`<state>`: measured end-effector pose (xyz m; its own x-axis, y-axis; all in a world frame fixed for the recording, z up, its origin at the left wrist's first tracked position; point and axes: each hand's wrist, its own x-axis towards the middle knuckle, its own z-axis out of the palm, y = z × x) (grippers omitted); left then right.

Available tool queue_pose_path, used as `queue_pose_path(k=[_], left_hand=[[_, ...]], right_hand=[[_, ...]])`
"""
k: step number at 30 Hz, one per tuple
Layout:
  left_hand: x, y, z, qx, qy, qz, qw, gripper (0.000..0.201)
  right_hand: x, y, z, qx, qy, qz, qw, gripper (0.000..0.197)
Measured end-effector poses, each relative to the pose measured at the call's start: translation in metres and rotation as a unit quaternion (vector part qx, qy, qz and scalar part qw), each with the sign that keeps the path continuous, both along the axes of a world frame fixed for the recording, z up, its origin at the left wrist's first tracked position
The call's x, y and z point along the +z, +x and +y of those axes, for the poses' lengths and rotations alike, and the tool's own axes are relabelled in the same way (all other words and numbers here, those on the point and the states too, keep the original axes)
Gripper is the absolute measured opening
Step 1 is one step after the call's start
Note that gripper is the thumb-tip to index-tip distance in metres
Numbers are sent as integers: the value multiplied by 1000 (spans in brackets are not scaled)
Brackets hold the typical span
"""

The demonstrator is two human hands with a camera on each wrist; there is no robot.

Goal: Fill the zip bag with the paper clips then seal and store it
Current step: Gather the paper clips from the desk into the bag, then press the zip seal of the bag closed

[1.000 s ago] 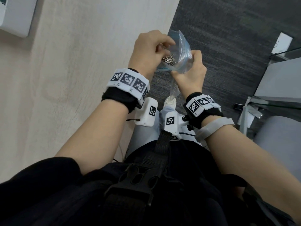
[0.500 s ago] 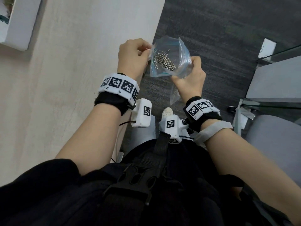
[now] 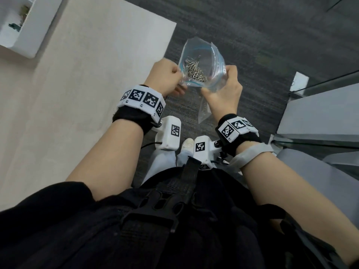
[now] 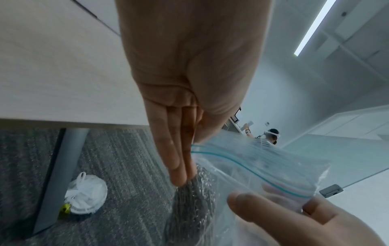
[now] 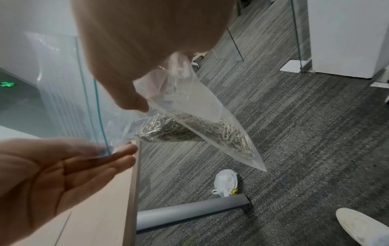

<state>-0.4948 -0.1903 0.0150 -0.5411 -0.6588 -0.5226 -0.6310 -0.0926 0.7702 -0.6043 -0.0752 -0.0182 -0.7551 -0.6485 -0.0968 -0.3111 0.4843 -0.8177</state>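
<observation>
A clear zip bag [image 3: 210,61] with a blue zip strip hangs over the carpet past the table's corner, its mouth spread wide. A heap of silver paper clips [image 3: 194,71] lies inside. My left hand [image 3: 179,82] pinches the left rim of the mouth. My right hand [image 3: 219,80] grips the right side, and the bag's lower corner hangs below it. In the left wrist view my left hand [image 4: 189,149] pinches the zip bag [image 4: 263,166] at its zip strip. The right wrist view shows the paper clips [image 5: 200,129] sagging in the bag's bottom under my right thumb [image 5: 134,103].
A pale wooden table [image 3: 77,94] fills the left, with a white tray [image 3: 25,30] at its far corner. Dark carpet [image 3: 252,35] lies ahead. Grey furniture and a glass panel [image 3: 320,113] stand on the right. A tied white plastic bag [image 5: 226,181] lies by the table leg [image 5: 189,211].
My left hand has come away from over the bag's mouth and taken hold of its left rim. The mouth now stands wide between both hands, showing the clips.
</observation>
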Motion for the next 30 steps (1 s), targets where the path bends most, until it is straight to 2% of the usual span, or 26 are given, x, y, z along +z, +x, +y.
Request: queue_pose_path(k=[4,7,10,13,17,19,21,23,25,27,30], left_hand=[[33,1,1,15,-119,19,993,23],[60,7,-2,46,-175,41,983,25],[86,20,-4,64,-241,45,967,26],[103,42,-9,115,-292,63,947,25],[122,82,-17,189,-325,77,923,22],[128,108,-20,217,-324,88,917,22],[129,134,-22,242,-310,84,915,23],[125,158,-24,264,-290,73,917,21],[118,181,-25,291,-271,48,916,21],[109,205,-26,319,-263,8,910,22],[96,245,-24,370,-264,-36,890,22]], right_hand=[[18,-2,-6,40,-38,-12,998,49],[36,2,-14,73,-74,-17,994,61],[58,11,-25,103,-108,-24,989,69],[76,22,-40,123,-135,-38,982,81],[97,45,-62,153,-169,-24,973,96],[106,57,-73,206,-198,9,958,109],[114,69,-87,287,-207,53,934,112],[118,85,-103,364,-192,76,908,97],[114,102,-118,414,-156,88,892,67],[106,119,-130,441,-103,88,887,44],[96,145,-144,458,-55,88,883,22]])
